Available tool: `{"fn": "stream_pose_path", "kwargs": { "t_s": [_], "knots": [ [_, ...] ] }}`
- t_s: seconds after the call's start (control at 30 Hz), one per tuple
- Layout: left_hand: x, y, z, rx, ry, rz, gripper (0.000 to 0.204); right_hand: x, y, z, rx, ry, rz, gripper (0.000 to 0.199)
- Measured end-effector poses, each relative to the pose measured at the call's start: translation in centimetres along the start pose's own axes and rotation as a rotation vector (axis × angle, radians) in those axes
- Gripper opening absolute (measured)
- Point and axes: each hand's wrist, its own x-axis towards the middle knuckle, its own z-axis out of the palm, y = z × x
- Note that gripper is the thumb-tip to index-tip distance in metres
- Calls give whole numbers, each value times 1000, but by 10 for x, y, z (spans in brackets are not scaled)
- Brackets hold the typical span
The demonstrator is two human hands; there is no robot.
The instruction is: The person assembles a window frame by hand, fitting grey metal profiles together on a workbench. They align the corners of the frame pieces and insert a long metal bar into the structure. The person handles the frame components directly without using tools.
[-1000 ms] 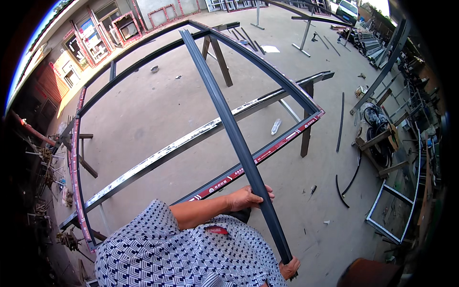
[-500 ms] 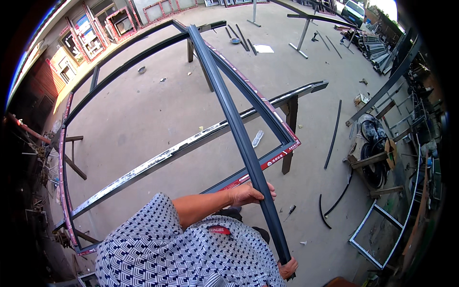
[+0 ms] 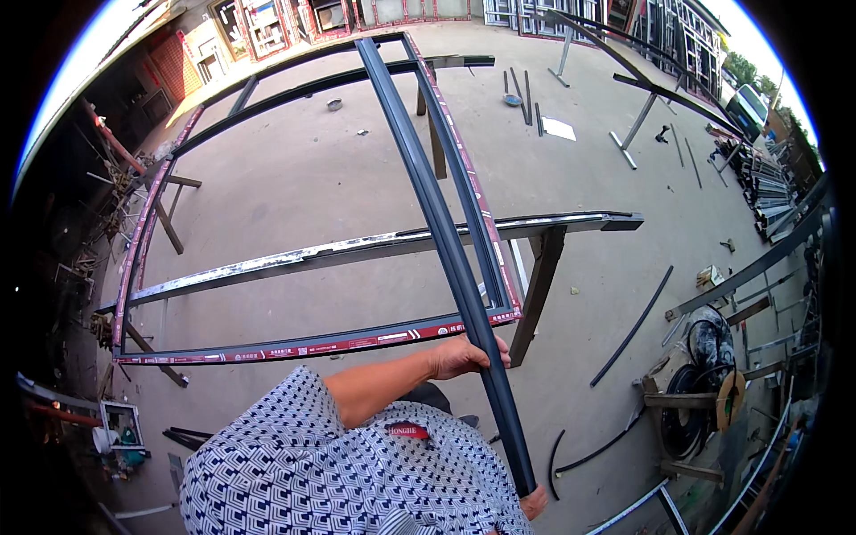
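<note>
A long dark grey metal profile bar (image 3: pixel 428 192) runs from beside my right hip up across the big window frame (image 3: pixel 312 346). My left hand (image 3: pixel 465 356) is wrapped round the bar in front of my body. Lower down, my right hand (image 3: pixel 534 502) grips the near end, partly hidden by the bar. The far end of the bar overlaps the frame's far rail. That rectangular frame has dark rails with red and white protective tape along its outer edges. It lies flat on a scuffed metal support beam (image 3: pixel 276 262) and a second beam farther off.
A dark trestle leg (image 3: pixel 540 290) stands just right of the frame. Loose black strips (image 3: pixel 633 325) lie on the concrete floor to the right, near a coil of black tubing (image 3: pixel 682 392). Farther back are metal stands (image 3: pixel 637 134), a white sheet (image 3: pixel 559 129) and a small bowl (image 3: pixel 512 100).
The view has turned, so the frame appears lower and straighter. Both hands keep their hold on the bar, whose far end now lies farther left along the frame's far side.
</note>
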Motion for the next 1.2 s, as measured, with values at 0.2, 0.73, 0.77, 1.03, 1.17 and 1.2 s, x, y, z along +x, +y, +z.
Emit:
{"fn": "stream_pose_path", "kwargs": {
  "t_s": [0.2, 0.73, 0.77, 1.03, 1.17, 1.2],
  "knots": [
    [26, -18, 47, 83, 38, -9, 46, 72, 50, -5, -162, -37, 7, 61],
    [69, 8, 40, 290, 41, 15, 41, 110, 78, 77, -31, -146, -129, 53],
    [62, 6, 21, 278, 102, 5, 41, 112, 35, 44, 40, -250, -133, 52],
    [111, 49, -31, 446, 381, 201, 53, 137, -108, -114, 453, -443, -60, 46],
    [128, 60, -68, 272, 433, 233, 51, 162, -181, -140, 365, -397, -257, 26],
    [132, 59, -75, 257, 437, 227, 50, 170, -200, -144, 345, -404, -266, 27]
  ]
}}
